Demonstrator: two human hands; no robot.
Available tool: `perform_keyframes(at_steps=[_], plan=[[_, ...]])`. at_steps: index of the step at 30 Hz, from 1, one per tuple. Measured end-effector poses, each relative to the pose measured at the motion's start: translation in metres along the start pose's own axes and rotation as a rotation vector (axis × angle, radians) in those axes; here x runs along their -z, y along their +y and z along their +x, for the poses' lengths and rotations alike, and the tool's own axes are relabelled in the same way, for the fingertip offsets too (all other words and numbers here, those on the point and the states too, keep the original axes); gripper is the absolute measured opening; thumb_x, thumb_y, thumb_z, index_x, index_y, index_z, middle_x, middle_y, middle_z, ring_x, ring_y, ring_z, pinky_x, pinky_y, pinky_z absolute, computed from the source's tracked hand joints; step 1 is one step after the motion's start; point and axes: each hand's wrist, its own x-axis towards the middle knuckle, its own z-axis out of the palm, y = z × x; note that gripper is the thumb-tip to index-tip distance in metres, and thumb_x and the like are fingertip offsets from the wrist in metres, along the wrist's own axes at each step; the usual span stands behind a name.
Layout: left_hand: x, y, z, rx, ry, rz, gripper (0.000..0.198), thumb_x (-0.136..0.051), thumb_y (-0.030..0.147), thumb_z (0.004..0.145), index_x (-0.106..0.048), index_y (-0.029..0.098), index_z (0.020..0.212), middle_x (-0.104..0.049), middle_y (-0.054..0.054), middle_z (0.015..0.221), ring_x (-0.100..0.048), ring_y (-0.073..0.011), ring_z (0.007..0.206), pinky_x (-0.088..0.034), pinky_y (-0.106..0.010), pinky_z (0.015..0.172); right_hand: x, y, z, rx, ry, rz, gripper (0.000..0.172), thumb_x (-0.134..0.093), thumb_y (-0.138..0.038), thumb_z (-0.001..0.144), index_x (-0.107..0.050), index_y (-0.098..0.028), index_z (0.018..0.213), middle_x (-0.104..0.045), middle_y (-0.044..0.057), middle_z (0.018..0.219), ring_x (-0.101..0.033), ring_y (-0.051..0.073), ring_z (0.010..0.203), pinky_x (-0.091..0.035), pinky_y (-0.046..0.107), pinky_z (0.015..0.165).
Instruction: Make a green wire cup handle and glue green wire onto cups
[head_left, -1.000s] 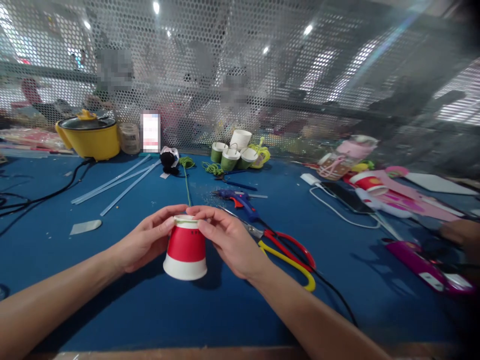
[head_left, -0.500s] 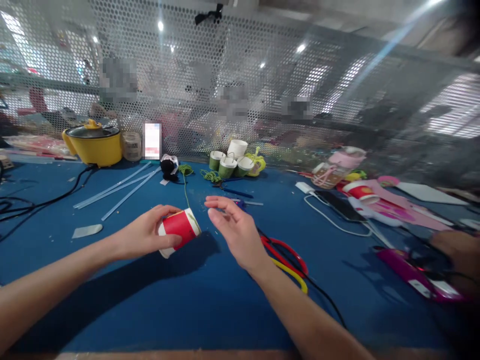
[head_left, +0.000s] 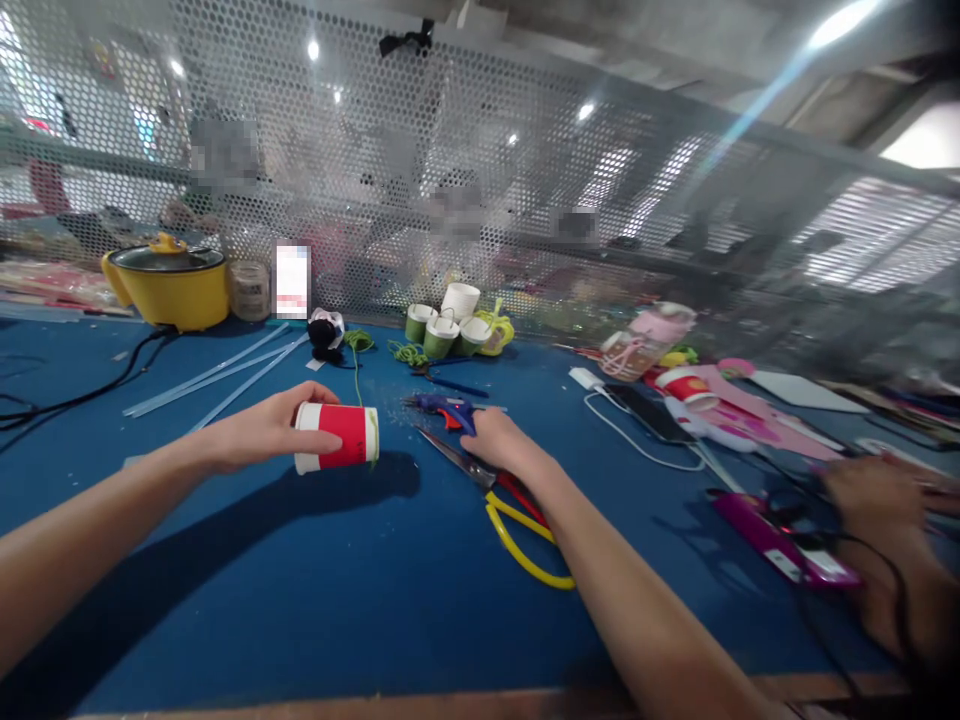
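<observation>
My left hand (head_left: pixel 289 430) is closed around a red and white paper cup (head_left: pixel 346 437), tilted on its side above the table, its rim to the right. Green yarn lies along that rim, and a strand runs back to a small green yarn bundle (head_left: pixel 359 341). My right hand (head_left: pixel 501 440) is closed on the handle of a blue glue gun (head_left: pixel 439 402) with an orange trigger, its nozzle toward the left. Just under that hand are scissors (head_left: pixel 529 545) with yellow and red handles, blades slightly apart; my wrist partly covers the red one.
Glue sticks (head_left: pixel 217 378) and a yellow electric pot (head_left: pixel 174 285) are at the left. Green-wrapped cups (head_left: pixel 441 337) stand at the back. A phone (head_left: pixel 652 412), a purple power strip (head_left: pixel 780 540) and another person's hand (head_left: pixel 877 500) are on the right.
My right hand has moved from beside the cup to the glue gun and closed on its handle. The cup has turned more level in my left hand. The view has shifted slightly right.
</observation>
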Motion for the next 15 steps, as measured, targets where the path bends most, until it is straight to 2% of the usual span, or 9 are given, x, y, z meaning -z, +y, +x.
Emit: perform_keyframes(at_steps=[2,4,6,8,9,11,13,15], plan=[[-0.006,-0.005,-0.002,-0.001,0.052,-0.051,0.043,-0.061,0.04,0.065,-0.043,0.019,0.096,-0.053,0.001,0.074,-0.05,-0.0125,0.061,-0.038,-0.021,0.051,-0.009,0.001,0.001,-0.017,0.025,0.04,0.006,-0.058,-0.018,0.064,-0.058,-0.012,0.067,-0.063,0.015,0.078,-0.059,0.023,0.076,-0.039,0.027,0.058],[-0.01,-0.01,-0.005,-0.021,0.081,-0.123,0.04,-0.061,0.039,0.066,-0.043,0.02,0.095,-0.053,0.001,0.074,-0.05,-0.0119,0.061,-0.039,-0.021,0.052,-0.008,-0.001,-0.001,-0.036,0.05,0.104,0.016,-0.055,-0.02,0.067,-0.057,-0.01,0.079,-0.062,0.015,0.077,-0.059,0.023,0.073,-0.041,0.028,0.058],[-0.011,-0.013,-0.008,-0.04,0.104,-0.192,0.039,-0.061,0.037,0.067,-0.045,0.021,0.098,-0.055,0.0,0.077,-0.052,-0.0128,0.065,-0.041,-0.022,0.055,0.0,-0.004,-0.007,-0.047,0.073,0.186,0.024,-0.052,-0.02,0.07,-0.052,-0.01,0.092,-0.062,0.011,0.074,-0.059,0.019,0.065,-0.042,0.027,0.055],[-0.011,-0.015,-0.01,-0.043,0.124,-0.245,0.044,-0.061,0.036,0.067,-0.045,0.022,0.106,-0.057,-0.002,0.084,-0.054,-0.0151,0.072,-0.043,-0.023,0.06,0.012,-0.007,-0.017,-0.012,0.098,0.338,0.025,-0.051,-0.021,0.073,-0.049,-0.013,0.097,-0.062,0.005,0.074,-0.058,0.014,0.059,-0.042,0.024,0.055],[-0.011,-0.016,-0.011,-0.042,0.134,-0.267,0.048,-0.061,0.036,0.068,-0.044,0.023,0.111,-0.057,-0.003,0.087,-0.055,-0.0163,0.075,-0.044,-0.024,0.062,0.019,-0.008,-0.023,0.028,0.122,0.537,0.022,-0.054,-0.023,0.072,-0.05,-0.015,0.092,-0.06,0.004,0.072,-0.056,0.013,0.057,-0.042,0.024,0.054],[-0.011,-0.018,-0.012,-0.049,0.16,-0.305,0.056,-0.06,0.036,0.068,-0.041,0.025,0.12,-0.058,-0.004,0.091,-0.056,-0.018,0.08,-0.045,-0.026,0.066,0.031,-0.012,-0.036,0.109,0.052,0.773,0.019,-0.059,-0.034,0.07,-0.052,-0.016,0.071,-0.054,-0.001,0.058,-0.051,0.012,0.052,-0.04,0.025,0.052],[-0.011,-0.02,-0.012,-0.065,0.202,-0.329,0.059,-0.059,0.037,0.069,-0.038,0.025,0.123,-0.058,-0.004,0.089,-0.055,-0.0181,0.08,-0.044,-0.027,0.067,0.038,-0.018,-0.05,0.206,-0.013,0.814,0.033,-0.055,-0.041,0.074,-0.047,-0.016,0.053,-0.049,-0.001,0.051,-0.049,0.011,0.051,-0.04,0.025,0.054],[-0.012,-0.02,-0.011,-0.079,0.255,-0.332,0.058,-0.059,0.038,0.069,-0.039,0.024,0.122,-0.057,-0.002,0.085,-0.055,-0.0171,0.076,-0.043,-0.026,0.066,0.041,-0.026,-0.063,0.256,-0.018,0.823,0.028,-0.056,-0.039,0.074,-0.052,-0.016,0.059,-0.051,0.0,0.055,-0.05,0.011,0.054,-0.041,0.025,0.053]])
